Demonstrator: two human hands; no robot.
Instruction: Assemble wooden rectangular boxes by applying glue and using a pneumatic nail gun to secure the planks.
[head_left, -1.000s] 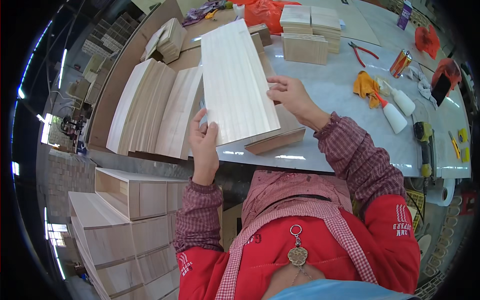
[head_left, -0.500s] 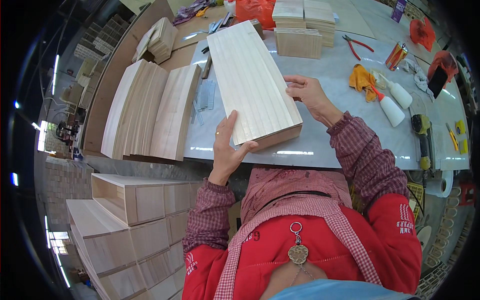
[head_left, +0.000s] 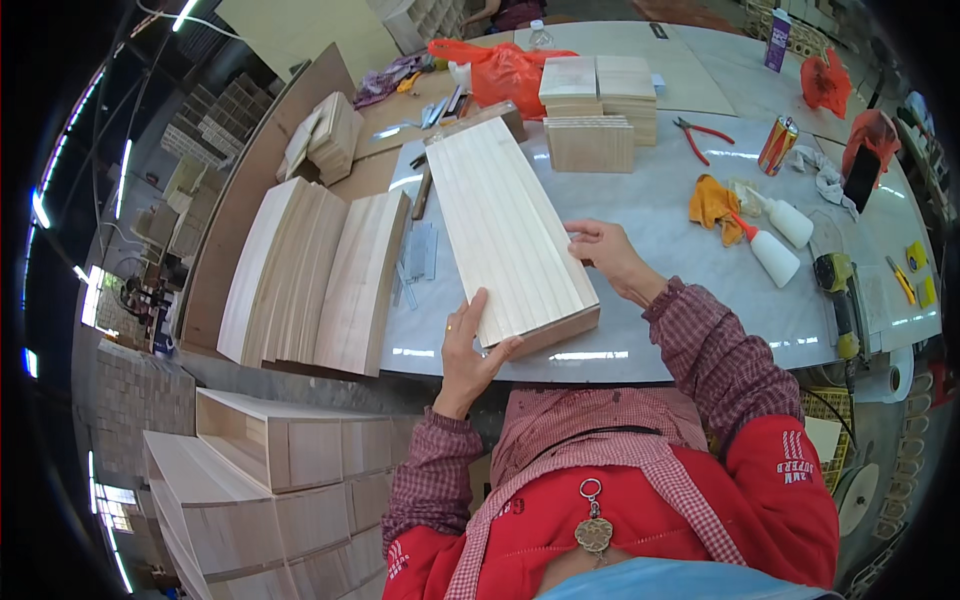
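A long pale wooden box (head_left: 560, 332) lies on the grey table with a flat wooden panel (head_left: 505, 225) over its top. Its long side runs away from me, leaning left. My left hand (head_left: 468, 355) grips the near left corner, fingers along the left side and thumb against the near end. At the right long edge, my right hand (head_left: 612, 262) bends its fingers and thumb against the panel and box side. The fingertips there are partly hidden.
Stacked boards (head_left: 310, 275) stand left, near a hammer (head_left: 423, 190) and metal strips (head_left: 421, 250). Small panels (head_left: 592, 140) are piled behind. Rightward lie red pliers (head_left: 703, 138), an orange cloth (head_left: 714, 207), glue bottles (head_left: 772, 255) and a power drill (head_left: 842, 300). Wooden boxes (head_left: 320, 450) are stacked lower left.
The whole scene sits lower in the picture as the view has tilted up. Both hands keep nearly the same places on the box and panel.
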